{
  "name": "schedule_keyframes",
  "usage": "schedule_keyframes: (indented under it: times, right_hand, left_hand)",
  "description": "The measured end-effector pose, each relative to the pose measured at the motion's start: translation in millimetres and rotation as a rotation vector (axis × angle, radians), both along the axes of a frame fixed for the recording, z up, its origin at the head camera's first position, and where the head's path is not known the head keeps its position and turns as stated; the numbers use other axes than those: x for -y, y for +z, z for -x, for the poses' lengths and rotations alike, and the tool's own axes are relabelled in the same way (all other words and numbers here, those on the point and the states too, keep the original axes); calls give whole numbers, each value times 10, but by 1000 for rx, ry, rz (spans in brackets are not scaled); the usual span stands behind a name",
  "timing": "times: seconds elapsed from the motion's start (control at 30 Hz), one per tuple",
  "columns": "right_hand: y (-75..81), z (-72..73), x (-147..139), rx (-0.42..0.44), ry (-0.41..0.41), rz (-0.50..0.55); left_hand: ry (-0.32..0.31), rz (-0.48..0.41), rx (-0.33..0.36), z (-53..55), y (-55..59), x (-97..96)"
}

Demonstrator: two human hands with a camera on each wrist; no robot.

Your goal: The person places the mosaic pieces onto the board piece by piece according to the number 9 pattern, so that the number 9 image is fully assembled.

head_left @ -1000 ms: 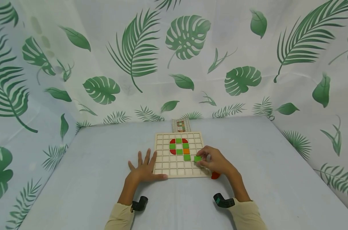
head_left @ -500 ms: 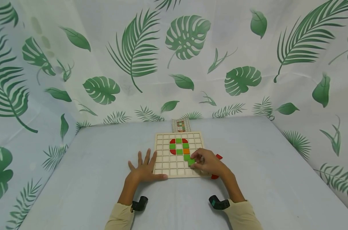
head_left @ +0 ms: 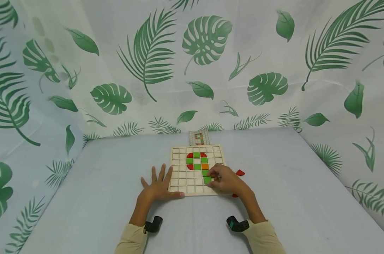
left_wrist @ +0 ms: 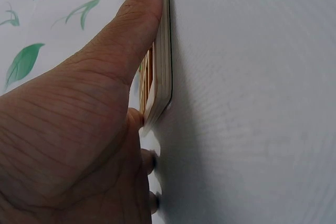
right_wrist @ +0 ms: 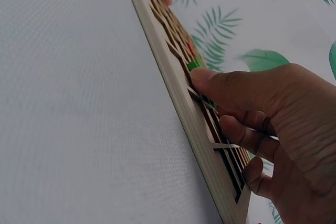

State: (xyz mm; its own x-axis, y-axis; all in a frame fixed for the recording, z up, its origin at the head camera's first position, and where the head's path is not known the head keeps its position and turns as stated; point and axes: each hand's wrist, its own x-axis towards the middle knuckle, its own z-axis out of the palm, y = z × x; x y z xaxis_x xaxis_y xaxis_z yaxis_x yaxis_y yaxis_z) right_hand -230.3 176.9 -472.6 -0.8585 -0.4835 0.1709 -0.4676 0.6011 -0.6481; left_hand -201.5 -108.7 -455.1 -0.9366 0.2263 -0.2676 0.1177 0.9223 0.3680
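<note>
A wooden grid board lies on the table with red, green and orange tiles set in its squares. My right hand pinches a green square tile between thumb and fingers, at the square just below another green tile. In the right wrist view the thumb presses at the green tile's edge; the hand hides most of it. Spread flat, my left hand rests at the board's lower left corner. Its thumb lies along the near edge in the left wrist view.
Behind the board a small pattern card shows a similar coloured figure on a grid. A red quarter-round tile lies right of the board. Another red piece is partly hidden under the right forearm. A leaf-print curtain surrounds the table.
My right hand has carried the green tile leftward and down, from over the board's right side to below the other green tile. The red piece on the right came into view. The left hand stays.
</note>
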Motion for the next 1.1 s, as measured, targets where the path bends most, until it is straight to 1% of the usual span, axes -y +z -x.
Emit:
schedule_keyframes:
  times: [0.17, 0.53, 0.77, 1.1]
  right_hand:
    - [7, -7, 22, 17, -3, -10]
    - [14, -3, 16, 14, -4, -30]
    - [25, -7, 6, -3, 14, -17]
    - [40, -18, 24, -22, 11, -35]
  left_hand:
    - [1, 3, 1, 1, -1, 3]
    - [-2, -1, -5, 10, -13, 6]
    - [-2, -1, -3, 9, -11, 3]
    - [5, 9, -4, 4, -14, 0]
